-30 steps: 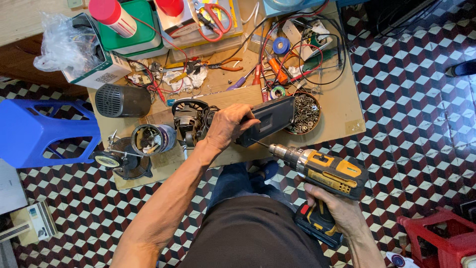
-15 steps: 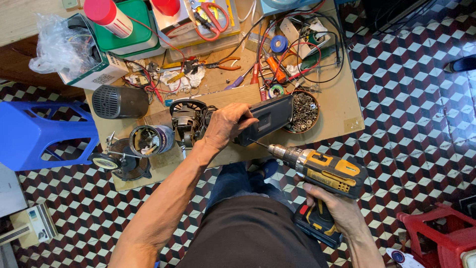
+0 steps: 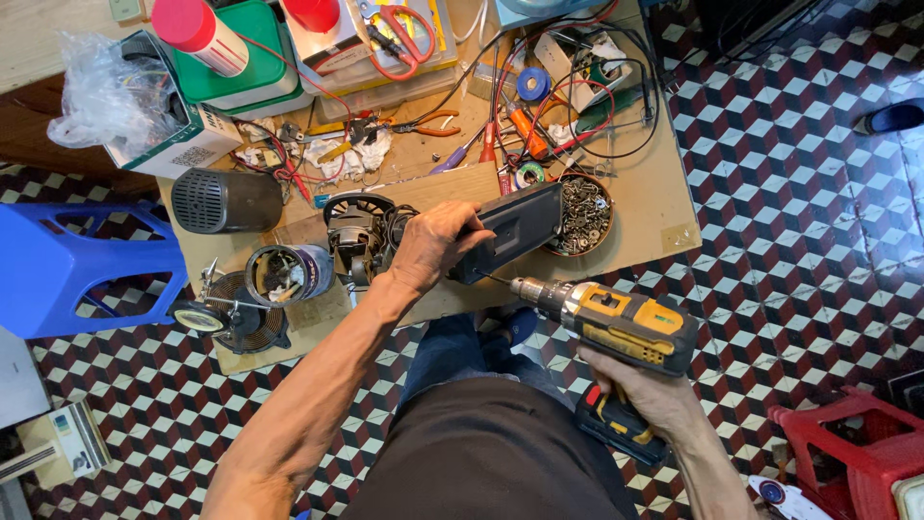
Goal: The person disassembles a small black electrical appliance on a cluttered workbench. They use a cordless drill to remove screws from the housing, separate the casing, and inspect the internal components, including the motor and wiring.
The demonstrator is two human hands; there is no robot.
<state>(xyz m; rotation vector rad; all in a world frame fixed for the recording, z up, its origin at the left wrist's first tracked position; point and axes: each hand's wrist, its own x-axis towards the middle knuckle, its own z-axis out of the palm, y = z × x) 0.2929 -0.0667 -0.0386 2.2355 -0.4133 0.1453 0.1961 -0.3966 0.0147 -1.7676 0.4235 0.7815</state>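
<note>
The left hand [image 3: 438, 246] is clamped over a dark housing [image 3: 515, 229], hiding its near end. The right hand [image 3: 645, 395] grips a yellow drill [image 3: 616, 323], bit touching the housing. A bowl of screws [image 3: 584, 207] sits just beyond on the desk [image 3: 654, 193].

The left arm runs bare from the lower left up toward the near edge of the desk, forearm stretched long and the wrist bent slightly down. The left hand [image 3: 438, 246] lies palm-down over that edge, knuckles uppermost — fingers curled forward and closed round what lies under them, thumb tucked on the near side. The right arm comes in from the lower right, short in view, elbow drawn close beside the body. The right hand [image 3: 643, 395] hangs off the desk, below its near edge, clenched in a full grip — back of the hand up, wrist cocked toward the left hand
</note>
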